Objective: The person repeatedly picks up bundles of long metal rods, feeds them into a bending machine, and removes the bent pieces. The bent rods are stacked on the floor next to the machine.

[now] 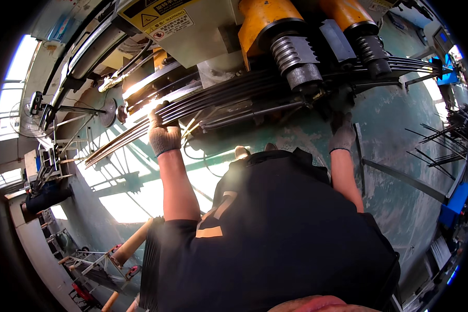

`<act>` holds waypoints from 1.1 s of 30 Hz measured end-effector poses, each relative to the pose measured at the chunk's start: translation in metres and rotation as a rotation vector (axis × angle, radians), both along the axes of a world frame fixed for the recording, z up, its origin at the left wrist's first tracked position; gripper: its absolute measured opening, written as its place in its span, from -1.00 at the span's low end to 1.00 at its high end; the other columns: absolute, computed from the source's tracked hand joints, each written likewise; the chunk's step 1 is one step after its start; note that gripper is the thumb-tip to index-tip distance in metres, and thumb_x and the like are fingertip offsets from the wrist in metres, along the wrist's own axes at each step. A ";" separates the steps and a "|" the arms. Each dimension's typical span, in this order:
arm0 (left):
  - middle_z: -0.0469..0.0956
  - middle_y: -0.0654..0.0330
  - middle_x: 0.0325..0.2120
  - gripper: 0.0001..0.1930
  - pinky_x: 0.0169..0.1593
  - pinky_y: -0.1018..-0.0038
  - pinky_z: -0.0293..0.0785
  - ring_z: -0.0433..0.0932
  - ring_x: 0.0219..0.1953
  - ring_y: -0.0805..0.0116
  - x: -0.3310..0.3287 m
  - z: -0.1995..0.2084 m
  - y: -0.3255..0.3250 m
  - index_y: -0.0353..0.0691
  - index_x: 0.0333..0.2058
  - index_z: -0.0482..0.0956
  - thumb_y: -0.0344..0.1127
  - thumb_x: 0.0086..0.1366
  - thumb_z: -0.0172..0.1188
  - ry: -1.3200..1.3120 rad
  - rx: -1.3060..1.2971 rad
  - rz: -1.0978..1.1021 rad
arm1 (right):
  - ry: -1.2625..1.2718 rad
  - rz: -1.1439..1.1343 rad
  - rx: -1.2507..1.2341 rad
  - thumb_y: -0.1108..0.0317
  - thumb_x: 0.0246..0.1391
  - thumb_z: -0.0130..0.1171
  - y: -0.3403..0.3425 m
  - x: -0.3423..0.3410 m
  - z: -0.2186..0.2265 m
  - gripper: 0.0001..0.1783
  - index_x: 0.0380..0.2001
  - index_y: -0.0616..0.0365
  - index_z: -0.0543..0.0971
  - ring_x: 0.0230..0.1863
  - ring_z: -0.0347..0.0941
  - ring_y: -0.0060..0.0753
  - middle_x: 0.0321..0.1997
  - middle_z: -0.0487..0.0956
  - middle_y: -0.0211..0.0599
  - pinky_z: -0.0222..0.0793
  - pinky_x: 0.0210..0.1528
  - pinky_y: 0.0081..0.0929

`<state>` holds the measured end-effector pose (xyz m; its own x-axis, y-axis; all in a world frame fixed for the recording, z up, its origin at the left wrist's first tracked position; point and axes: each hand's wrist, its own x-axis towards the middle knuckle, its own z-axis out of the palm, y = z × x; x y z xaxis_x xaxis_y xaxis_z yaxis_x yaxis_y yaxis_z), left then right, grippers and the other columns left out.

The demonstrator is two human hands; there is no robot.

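Observation:
A bundle of long thin metal rods [226, 95] runs slantwise through the machine, from low at the left to higher at the right. My left hand [165, 136], in a light knitted glove, is closed around the rods left of the machine's middle. My right hand [342, 134], gloved too, reaches up beneath the machine's right side, close to a dark metal part. Shadow hides its fingers, so what it holds or touches does not show. Above the rods, two orange cylinders [269, 18] point downward, ending in ribbed metal rams [295, 57].
A grey machine housing [205, 39] with warning labels stands ahead. Dark rods [444, 143] lie stacked at the far right near a blue box [455, 205]. A metal bar [405, 179] crosses low on the right. A wheeled metal rack [96, 268] stands at lower left.

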<state>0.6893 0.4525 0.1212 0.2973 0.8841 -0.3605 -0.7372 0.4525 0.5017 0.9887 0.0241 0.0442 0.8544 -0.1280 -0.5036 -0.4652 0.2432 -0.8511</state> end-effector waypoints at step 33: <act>0.50 -0.11 0.13 -0.35 0.33 -0.27 0.30 0.44 0.25 -0.17 -0.355 0.018 0.216 -0.37 0.20 0.40 0.16 0.51 -0.05 0.026 0.069 0.286 | 0.302 0.334 -0.739 -0.16 0.31 0.15 -0.051 -0.160 -0.137 -0.46 -0.20 0.15 0.70 -0.41 0.58 -0.42 -0.34 0.69 -0.34 0.38 -0.45 -0.48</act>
<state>0.3338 0.6686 0.1389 0.0240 0.9532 -0.3013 -0.8162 0.1927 0.5447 0.8291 -0.0266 -0.0926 0.7490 -0.2780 -0.6015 -0.6450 -0.5138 -0.5657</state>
